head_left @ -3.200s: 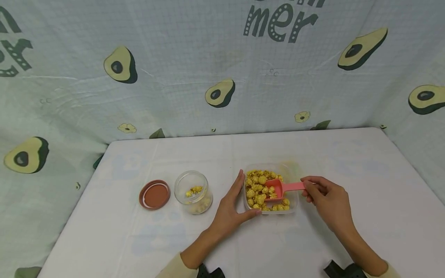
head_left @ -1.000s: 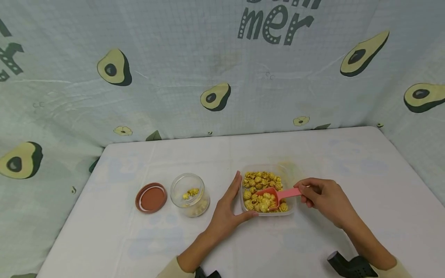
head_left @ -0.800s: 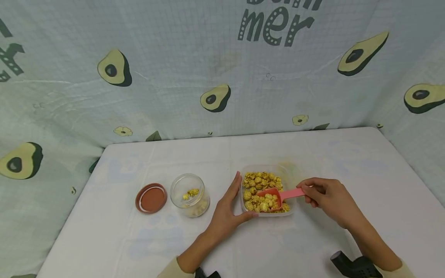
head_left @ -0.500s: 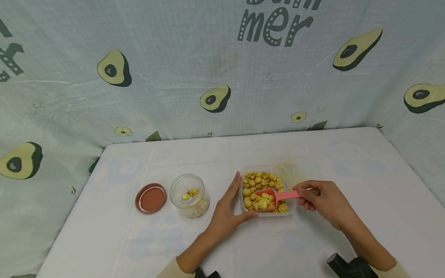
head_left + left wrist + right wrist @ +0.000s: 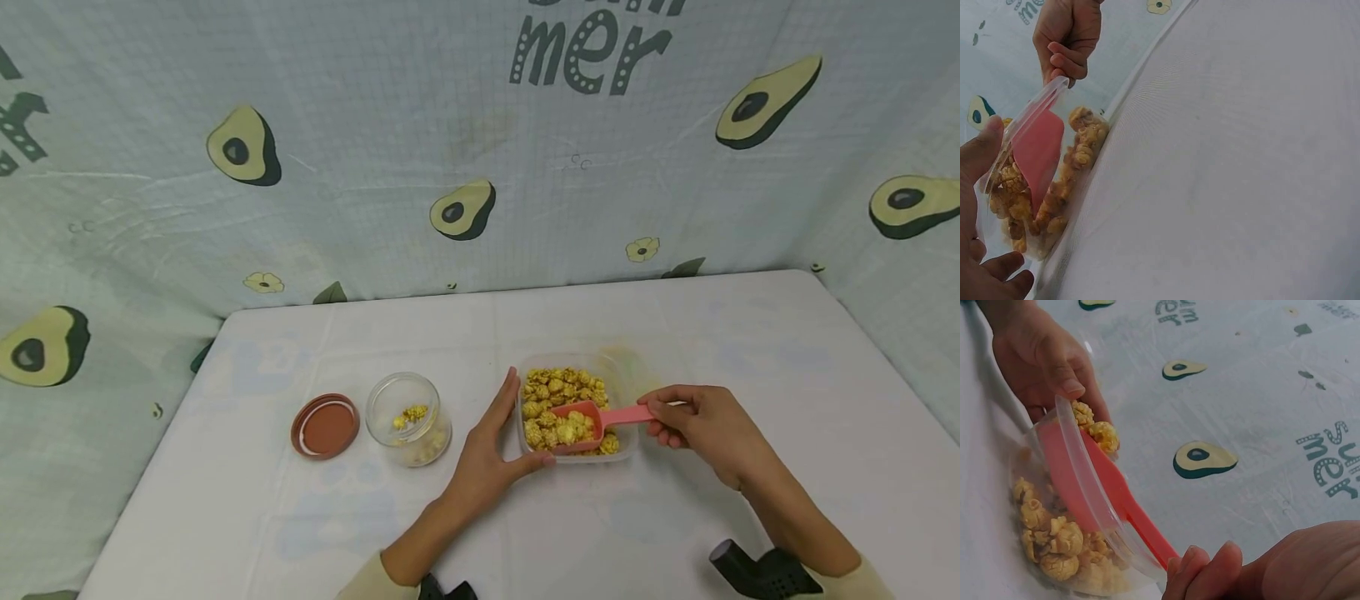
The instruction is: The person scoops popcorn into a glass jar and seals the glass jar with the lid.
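Note:
A clear plastic food container (image 5: pixel 628 417) holds yellow popcorn (image 5: pixel 536 408), which fills mostly its left and middle. My left hand (image 5: pixel 483 467) grips the container's left side, thumb along the near rim; the left wrist view shows the fingers (image 5: pixel 1007 265) spread by its wall. With my right hand (image 5: pixel 701 429) I pinch the handle end of a pink scoop (image 5: pixel 626 416). Its bowl (image 5: pixel 1075 478) is down among the popcorn inside the container, with some pieces lying in it. Through the clear wall the bowl shows tilted.
Left of the container stands an open glass jar (image 5: pixel 408 419) with a little popcorn in the bottom. Beside it lies a brown lid (image 5: pixel 326 427). All rest on a white-covered table (image 5: pixel 360 533), with an avocado-print curtain (image 5: pixel 360 125) behind its far edge.
Over the last three seconds the scoop has shifted lower in the popcorn and gathered pieces, making small back-and-forth moves lately. My left hand keeps its hold on the container.

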{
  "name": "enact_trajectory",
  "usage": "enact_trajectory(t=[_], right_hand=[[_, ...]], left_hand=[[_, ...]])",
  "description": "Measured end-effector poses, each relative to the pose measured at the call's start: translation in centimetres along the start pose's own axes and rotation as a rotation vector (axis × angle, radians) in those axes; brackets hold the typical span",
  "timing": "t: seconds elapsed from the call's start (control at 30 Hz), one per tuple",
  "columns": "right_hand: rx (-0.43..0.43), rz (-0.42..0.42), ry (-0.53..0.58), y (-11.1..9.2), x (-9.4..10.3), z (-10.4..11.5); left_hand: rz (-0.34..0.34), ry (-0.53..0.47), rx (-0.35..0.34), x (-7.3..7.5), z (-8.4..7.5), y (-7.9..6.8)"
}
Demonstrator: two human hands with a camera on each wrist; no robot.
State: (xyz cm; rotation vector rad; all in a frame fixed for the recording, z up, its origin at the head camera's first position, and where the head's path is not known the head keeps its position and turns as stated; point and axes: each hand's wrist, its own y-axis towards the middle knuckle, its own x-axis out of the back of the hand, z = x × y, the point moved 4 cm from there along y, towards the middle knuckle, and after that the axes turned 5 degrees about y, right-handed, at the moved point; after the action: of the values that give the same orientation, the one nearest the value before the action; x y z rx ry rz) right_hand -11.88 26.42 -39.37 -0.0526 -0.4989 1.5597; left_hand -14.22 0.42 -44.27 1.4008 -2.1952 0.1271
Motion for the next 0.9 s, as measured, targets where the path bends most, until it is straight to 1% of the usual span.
enact_trajectory(t=[0.17, 0.43, 0.73, 0.9], right_hand=[[-0.009, -0.006, 0.002, 0.2, 0.4, -0.1], [-0.008, 0.009, 0.053, 0.4, 1.1, -0.5], [-0.017, 0.02, 0.081, 0.6, 0.0, -0.7], [-0.003, 0.028, 0.095, 0.6, -0.6, -0.6]], left_hand=[[-0.007, -0.007, -0.002, 0.0, 0.1, 0.0], [-0.004, 0.008, -0.014, 0.1, -0.1, 0.1], [-0.011, 0.009, -0.02, 0.1, -0.1, 0.0], [-0.014, 0.009, -0.022, 0.0, 0.0, 0.0]])
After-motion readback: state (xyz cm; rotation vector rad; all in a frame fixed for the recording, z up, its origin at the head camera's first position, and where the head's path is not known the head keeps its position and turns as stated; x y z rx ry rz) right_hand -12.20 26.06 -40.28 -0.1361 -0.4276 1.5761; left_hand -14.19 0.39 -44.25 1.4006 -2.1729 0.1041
